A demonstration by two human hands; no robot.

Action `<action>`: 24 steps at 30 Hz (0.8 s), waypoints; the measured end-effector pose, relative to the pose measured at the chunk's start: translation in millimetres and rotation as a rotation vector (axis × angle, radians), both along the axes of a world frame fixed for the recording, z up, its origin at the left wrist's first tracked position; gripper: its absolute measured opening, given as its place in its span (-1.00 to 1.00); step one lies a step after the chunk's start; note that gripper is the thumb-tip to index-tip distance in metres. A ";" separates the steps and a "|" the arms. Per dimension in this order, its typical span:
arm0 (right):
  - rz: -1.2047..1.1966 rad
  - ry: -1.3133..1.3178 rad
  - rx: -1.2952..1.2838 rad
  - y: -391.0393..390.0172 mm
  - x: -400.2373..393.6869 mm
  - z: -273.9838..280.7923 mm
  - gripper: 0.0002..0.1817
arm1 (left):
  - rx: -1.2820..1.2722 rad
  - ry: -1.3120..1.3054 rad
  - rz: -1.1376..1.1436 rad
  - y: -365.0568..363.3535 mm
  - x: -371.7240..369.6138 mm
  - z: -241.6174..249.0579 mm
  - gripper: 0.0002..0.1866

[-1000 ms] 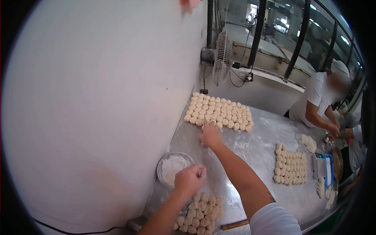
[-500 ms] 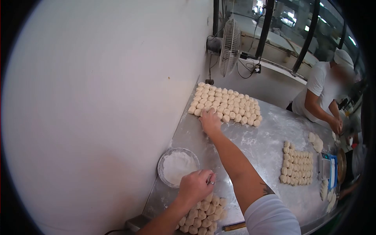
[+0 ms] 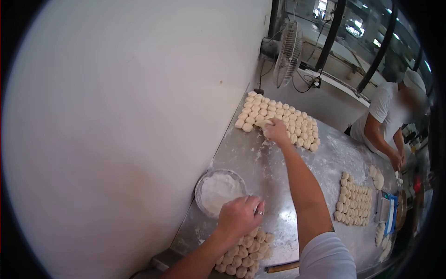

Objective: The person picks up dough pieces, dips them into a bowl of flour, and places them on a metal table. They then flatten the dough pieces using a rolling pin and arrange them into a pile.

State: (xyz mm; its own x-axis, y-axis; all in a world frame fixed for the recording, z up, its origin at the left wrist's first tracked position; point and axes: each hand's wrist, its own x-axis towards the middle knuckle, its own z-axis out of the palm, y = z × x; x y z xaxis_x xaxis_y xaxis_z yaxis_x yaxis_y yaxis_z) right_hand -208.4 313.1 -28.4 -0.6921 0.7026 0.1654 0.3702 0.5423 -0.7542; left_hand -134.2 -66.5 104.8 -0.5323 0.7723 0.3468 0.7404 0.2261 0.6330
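Observation:
My right hand reaches to the front edge of the far block of dough balls. Its fingers are closed on a dough ball that looks pulled out of shape; how many pieces it holds is partly hidden. My left hand, with a ring on one finger, is curled closed beside a bowl of white flour. What those fingers hold, if anything, cannot be made out. Below that hand lies a near block of dough balls, partly covered by my forearm.
A wooden stick lies by the near block. Farther right on the floured metal table are another dough-ball block, a scale and dough lumps. A co-worker stands at the far side. A fan hangs near the wall.
My right hand has moved right along the front edge of the far block, and a stretched dough ball now shows at its fingers. My left hand stays closed near the bowl. The view has shifted slightly.

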 end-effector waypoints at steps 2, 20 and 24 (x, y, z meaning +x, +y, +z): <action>-0.022 0.094 -0.622 -9.5 24.7 35.0 -0.57 | 0.047 0.004 0.043 -3.0 -1.7 -0.5 -0.92; 0.759 -0.353 0.207 -303.6 40.5 16.7 -0.72 | 0.668 -0.065 0.489 -22.3 -78.6 4.0 -0.87; 0.742 -0.331 0.021 -297.9 66.4 82.8 -0.68 | 0.651 -0.094 0.485 -24.4 -77.1 9.2 -0.87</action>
